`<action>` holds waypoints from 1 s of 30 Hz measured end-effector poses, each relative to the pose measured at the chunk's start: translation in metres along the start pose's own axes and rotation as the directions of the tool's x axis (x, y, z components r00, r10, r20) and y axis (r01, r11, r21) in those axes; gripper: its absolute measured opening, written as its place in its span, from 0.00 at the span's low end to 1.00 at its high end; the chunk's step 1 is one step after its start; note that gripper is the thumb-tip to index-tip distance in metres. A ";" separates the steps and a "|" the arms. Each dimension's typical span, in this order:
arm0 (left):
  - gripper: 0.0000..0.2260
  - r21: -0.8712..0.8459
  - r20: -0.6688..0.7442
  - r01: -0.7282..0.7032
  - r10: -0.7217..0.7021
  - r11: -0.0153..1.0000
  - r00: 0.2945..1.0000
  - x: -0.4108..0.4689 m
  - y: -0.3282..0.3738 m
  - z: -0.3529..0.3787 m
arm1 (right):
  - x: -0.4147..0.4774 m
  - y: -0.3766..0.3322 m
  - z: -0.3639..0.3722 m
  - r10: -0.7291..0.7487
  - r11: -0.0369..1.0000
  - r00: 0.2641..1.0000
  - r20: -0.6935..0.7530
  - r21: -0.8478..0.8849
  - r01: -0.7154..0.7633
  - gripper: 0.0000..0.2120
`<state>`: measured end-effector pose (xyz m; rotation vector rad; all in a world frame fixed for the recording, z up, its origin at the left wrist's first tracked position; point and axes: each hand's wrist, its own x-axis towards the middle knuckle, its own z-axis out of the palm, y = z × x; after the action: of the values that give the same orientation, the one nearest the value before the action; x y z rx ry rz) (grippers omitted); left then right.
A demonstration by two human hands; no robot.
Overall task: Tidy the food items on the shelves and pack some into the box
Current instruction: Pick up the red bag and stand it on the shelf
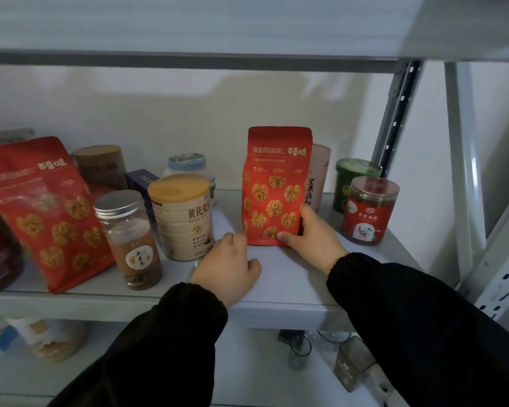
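Observation:
A red walnut pouch (pixel 275 183) stands upright in the middle of the grey shelf (pixel 276 301). My right hand (pixel 312 239) grips its lower right corner, thumb across the front. My left hand (pixel 228 267) rests on the shelf at the pouch's lower left edge, fingers curled, between the pouch and a cream tin with a yellow lid (pixel 182 215). A second, larger red walnut pouch (pixel 44 212) leans at the left. A clear jar with a silver lid (pixel 130 239) stands in front of it.
Behind the pouch stands a pale pink bag (pixel 319 174). To the right are a green-lidded jar (pixel 353 180) and a red-labelled goji jar (pixel 369 211). A brown canister (pixel 100 164), a dark box (pixel 141 180) and a blue-lidded bottle (pixel 188 165) stand at the back. Shelf uprights (pixel 465 171) rise at right.

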<state>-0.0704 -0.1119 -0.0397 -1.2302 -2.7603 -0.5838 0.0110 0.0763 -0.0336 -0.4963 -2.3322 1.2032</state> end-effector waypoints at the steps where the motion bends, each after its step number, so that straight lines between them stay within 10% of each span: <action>1: 0.11 0.028 0.033 -0.020 0.019 0.999 0.999 -0.002 0.000 -0.001 | 0.004 -0.002 0.002 -0.002 1.000 1.000 -0.008 -0.021 0.001 0.26; 30: 0.27 -0.071 -0.029 -0.155 0.153 0.985 0.988 0.002 -0.015 0.012 | 0.119 0.012 0.050 -0.013 0.964 0.995 -0.099 -0.265 -0.013 0.21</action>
<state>-0.0815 -0.1150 -0.0549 -1.4264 -2.6154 -0.6850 -0.1138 0.1106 -0.0409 -0.6319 -2.4178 0.8465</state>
